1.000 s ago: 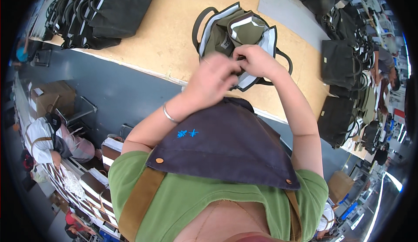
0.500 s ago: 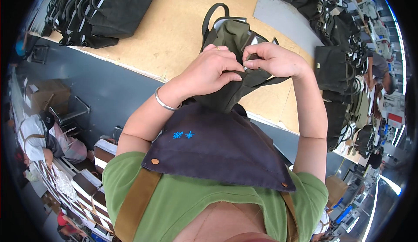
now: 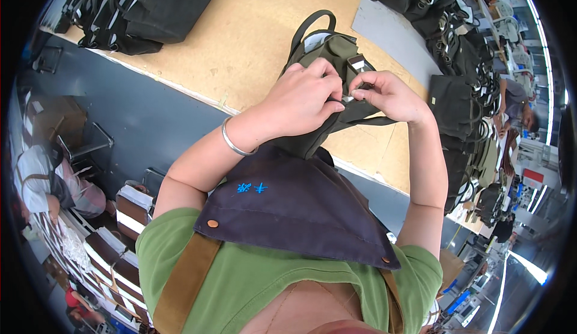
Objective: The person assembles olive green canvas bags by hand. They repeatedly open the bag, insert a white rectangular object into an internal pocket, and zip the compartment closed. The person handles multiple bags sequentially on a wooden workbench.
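Note:
A dark handbag point(image 3: 305, 140) with an olive lining point(image 3: 340, 47) stands open at the table's near edge, against my apron point(image 3: 288, 208). One of its handles point(image 3: 308, 23) arches up on the far side. My left hand point(image 3: 309, 98) is closed on the bag's near rim, thumb and fingers pinching the edge. Just beside it, my right hand point(image 3: 389, 96) pinches at the mouth with thumb and forefinger. A small pale, shiny bit shows between the two hands; its kind is too small to tell. A dark-framed tab with a white patch point(image 3: 357, 63) stands up inside the opening.
The bag rests on a tan worktable point(image 3: 240, 45) with a grey sheet point(image 3: 390, 33) on it. Dark handbags point(image 3: 168, 9) crowd the far left, and more bags point(image 3: 454, 106) line the right side. Co-workers sit at the left point(image 3: 39, 178) and stand at the right point(image 3: 517, 103).
Both hands and the bag's mouth have shifted slightly right in the picture. The right hand's fingertips have drawn a little back from the opening, and the white-patched tab shows more.

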{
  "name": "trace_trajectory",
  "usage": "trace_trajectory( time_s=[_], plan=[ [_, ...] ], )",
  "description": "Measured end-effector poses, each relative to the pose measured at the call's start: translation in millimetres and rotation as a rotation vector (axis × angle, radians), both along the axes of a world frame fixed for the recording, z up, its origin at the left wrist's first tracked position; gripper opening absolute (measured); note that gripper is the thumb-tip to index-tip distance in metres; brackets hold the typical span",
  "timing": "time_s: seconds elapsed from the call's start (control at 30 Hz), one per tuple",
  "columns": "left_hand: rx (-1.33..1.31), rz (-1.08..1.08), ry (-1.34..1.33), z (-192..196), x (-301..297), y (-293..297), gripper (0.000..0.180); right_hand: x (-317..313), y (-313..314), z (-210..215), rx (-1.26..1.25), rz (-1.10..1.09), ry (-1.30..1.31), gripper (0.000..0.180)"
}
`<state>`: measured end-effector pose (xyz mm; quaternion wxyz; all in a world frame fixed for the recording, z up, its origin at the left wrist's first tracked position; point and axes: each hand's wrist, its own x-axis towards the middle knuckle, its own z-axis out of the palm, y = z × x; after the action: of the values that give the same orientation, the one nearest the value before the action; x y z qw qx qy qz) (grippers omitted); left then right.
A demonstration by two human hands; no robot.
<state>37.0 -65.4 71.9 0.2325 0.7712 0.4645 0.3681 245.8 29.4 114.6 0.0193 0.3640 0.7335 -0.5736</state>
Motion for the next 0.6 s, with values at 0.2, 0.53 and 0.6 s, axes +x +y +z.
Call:
trace_trajectory(
  time_s=[0.2,0.53,0.6],
  plan=[
    [-0.216,-0.068,0.042,8,-3,2,0.015,2,1,-7,-0.074,0.001,0.082,0.012],
    [-0.231,-0.089,-0.058,7,-2,0,0.013,-4,2,2,-0.006,0.121,0.049,0.017],
    [-0.205,-0.084,-0.076,5,-2,0,0.013,-4,2,1,0.004,0.137,0.053,0.019]
  ],
)
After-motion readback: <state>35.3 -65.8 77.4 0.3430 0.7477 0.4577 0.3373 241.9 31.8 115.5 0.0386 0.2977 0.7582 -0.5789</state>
